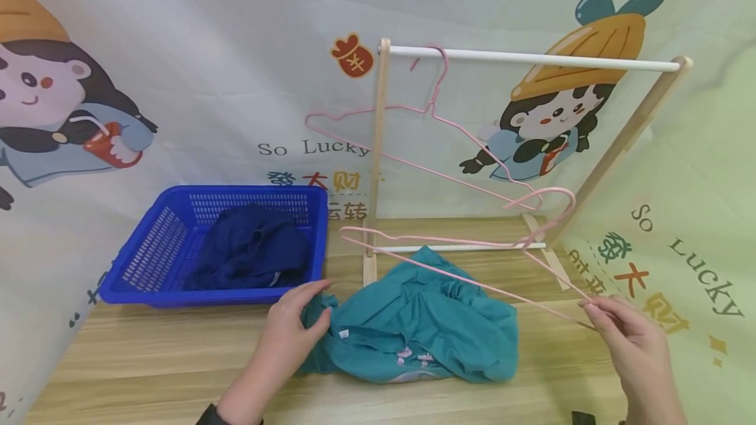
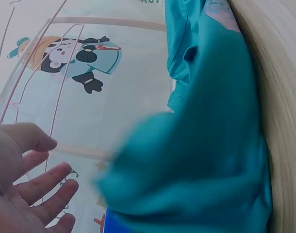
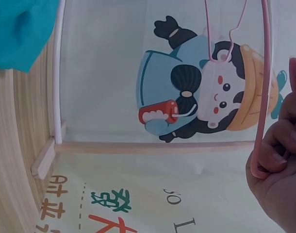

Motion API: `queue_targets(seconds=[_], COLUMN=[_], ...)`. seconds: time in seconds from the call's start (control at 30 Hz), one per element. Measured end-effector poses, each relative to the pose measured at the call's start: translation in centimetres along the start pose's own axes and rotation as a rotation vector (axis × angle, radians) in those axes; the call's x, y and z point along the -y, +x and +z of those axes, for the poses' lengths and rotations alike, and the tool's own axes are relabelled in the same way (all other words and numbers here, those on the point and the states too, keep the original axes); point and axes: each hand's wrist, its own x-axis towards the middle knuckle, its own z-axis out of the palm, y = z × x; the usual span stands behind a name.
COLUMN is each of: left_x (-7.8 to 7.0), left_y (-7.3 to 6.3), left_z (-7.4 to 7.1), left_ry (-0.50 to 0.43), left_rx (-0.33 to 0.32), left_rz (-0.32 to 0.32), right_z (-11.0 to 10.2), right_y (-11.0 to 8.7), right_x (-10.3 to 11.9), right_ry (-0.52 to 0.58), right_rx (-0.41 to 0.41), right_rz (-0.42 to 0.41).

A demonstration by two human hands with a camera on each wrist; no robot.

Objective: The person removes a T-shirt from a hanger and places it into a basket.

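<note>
A teal shirt (image 1: 425,326) lies bunched on the wooden table, its small white neck tag and a printed picture facing up. My left hand (image 1: 292,326) is at the shirt's left end, fingers spread and loosely bent. In the left wrist view, those fingers (image 2: 51,187) stand apart from the cloth and hold nothing. My right hand (image 1: 634,340) pinches one end of a pink clothes hanger (image 1: 449,240), which reaches left above the shirt with its hook upward. The right wrist view shows curled fingers round the hanger's end (image 3: 257,170).
A rack with a white top bar (image 1: 531,58) and wooden posts (image 1: 378,149) stands behind the shirt. Another pink hanger (image 1: 430,108) hangs from it. To the left, a blue plastic basket (image 1: 321,235) contains dark blue clothing (image 1: 248,248). Printed cloth (image 1: 236,51) encloses the table.
</note>
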Motion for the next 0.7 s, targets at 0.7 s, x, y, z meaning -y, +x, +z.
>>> queue_targets(seconds=[0.7], left_x=[-0.1], left_y=[-1.5], left_z=[1.9], left_ry=[0.058], left_rx=[0.363], left_rz=[0.029], right_z=[-2.1], right_y=[4.4], right_x=[4.5], right_ry=[0.102], right_rx=[-0.427], right_rz=[0.059])
